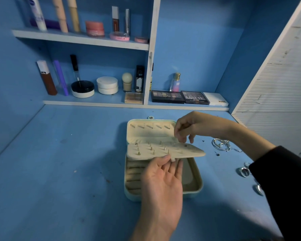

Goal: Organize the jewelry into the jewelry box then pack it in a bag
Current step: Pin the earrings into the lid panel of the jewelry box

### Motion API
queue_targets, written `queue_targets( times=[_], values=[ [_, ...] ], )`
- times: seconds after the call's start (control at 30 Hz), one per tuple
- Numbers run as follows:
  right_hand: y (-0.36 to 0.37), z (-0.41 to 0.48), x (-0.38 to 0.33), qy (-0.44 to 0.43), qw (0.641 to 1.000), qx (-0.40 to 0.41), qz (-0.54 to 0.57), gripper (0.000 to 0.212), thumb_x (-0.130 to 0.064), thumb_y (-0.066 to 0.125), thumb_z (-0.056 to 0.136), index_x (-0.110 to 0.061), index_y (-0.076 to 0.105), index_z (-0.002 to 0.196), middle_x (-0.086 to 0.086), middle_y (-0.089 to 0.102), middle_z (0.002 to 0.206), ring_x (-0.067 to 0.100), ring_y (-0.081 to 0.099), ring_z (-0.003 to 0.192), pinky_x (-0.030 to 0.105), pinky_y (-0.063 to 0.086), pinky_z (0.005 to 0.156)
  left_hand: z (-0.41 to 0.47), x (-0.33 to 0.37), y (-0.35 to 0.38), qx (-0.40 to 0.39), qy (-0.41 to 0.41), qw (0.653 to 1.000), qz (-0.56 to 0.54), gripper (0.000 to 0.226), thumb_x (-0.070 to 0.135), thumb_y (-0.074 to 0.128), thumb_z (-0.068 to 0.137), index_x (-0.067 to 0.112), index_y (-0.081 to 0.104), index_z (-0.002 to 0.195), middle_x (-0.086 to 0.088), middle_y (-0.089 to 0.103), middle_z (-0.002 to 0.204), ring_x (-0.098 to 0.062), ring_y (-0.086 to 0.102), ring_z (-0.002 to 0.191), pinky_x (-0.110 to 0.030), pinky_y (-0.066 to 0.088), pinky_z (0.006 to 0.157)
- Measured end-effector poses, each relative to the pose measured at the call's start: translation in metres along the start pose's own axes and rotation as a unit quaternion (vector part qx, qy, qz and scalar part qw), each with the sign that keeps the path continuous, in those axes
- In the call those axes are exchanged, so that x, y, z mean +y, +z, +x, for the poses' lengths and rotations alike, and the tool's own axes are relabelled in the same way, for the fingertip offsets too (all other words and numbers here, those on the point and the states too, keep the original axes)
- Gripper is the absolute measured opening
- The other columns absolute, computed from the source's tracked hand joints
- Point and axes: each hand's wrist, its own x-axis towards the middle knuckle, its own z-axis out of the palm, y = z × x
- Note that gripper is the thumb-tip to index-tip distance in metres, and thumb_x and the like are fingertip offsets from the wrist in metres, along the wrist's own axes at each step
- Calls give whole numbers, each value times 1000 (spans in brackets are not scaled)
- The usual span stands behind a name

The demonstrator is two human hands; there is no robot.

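A mint jewelry box (134, 197) is lying open on the blue desk (68, 162), right of centre, its cream-lined lid (149, 131) tipped back toward the shelves. A cream earring panel (156, 151) is standing out level above the tray, hinged along the back. Several earring studs (151, 148) are poking up through it in rows.

The left hand (162, 181) is reaching in from below, palm up. Its fingers are lying nearly straight and propping up the panel's near edge, with a small pale tab showing at the fingertips.

The right hand (186, 127) is hovering over the panel's right end. Its fingers are curling downward with the tips drawn close together (whether they are pinching a stud is too small to tell). A dark stud (186, 145) is sitting in the panel just beneath those fingertips.

More jewelry is waiting on the desk to the right of the box, beside the black sleeve (281, 180). A silver chain (221, 145) is lying in loops under the right forearm. A loose stud (217, 153) is resting just below it, and a silver ring (243, 172) is lying nearer the camera.

Behind, the white shelves (80, 38) are holding cosmetics bottles and jars. An eyeshadow palette (195, 97) marked MATTE is lying flat at the desk's back edge.
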Motion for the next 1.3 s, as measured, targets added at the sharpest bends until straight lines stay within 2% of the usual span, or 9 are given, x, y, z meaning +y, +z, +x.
queue_targets(
  times=[0.13, 0.37, 0.6, 0.8, 1.2, 1.3],
  values=[
    [-1, 9, 0, 9, 999, -37, 9, 12, 4, 56, 84, 0, 67, 82, 6, 67, 69, 15, 59, 63, 25, 51, 63, 0, -2, -1, 0, 0, 1000, -1, 53, 6, 51, 69, 1, 58, 121, -17, 61, 126, -29, 53, 123, -41, 37, 108],
    [-2, 18, -6, 23, 996, -83, -17, 10, 2, 59, 86, -2, 67, 83, 9, 65, 74, 13, 59, 62, 21, 50, 61, 2, -4, -3, -13, 9, 1000, -4, 54, 5, 55, 64, 5, 60, 118, -14, 64, 116, -29, 54, 120, -42, 35, 110],
    [-4, 24, -9, 32, 992, -120, -18, 10, 2, 59, 86, -3, 66, 80, 8, 62, 71, 11, 59, 58, 21, 50, 61, 4, -3, -4, -28, 12, 999, -8, 52, 6, 56, 61, 7, 64, 112, -14, 64, 118, -27, 57, 112, -42, 35, 110],
    [-5, 20, -5, 17, 993, -120, 4, 11, 2, 59, 86, -4, 66, 80, 7, 62, 72, 9, 59, 58, 22, 50, 64, 1, -4, -1, -24, 15, 1000, -13, 36, 3, 55, 62, 7, 65, 97, -11, 65, 103, -24, 57, 105, -40, 35, 109],
    [-4, 22, -7, 21, 993, -120, 2, 10, 2, 59, 87, -3, 66, 81, 8, 61, 72, 8, 58, 57, 21, 50, 62, 5, -4, -5, -34, 14, 999, -9, 44, 7, 57, 59, 8, 65, 102, -11, 65, 109, -24, 57, 108, -40, 35, 109],
    [-4, 22, -6, 23, 993, -118, 2, 9, 2, 60, 86, -3, 66, 81, 8, 62, 72, 8, 58, 56, 21, 51, 62, 4, -3, -3, -31, 13, 999, -8, 42, 2, 58, 60, 7, 65, 101, -12, 64, 107, -24, 57, 107, -40, 35, 109]
  ],
)
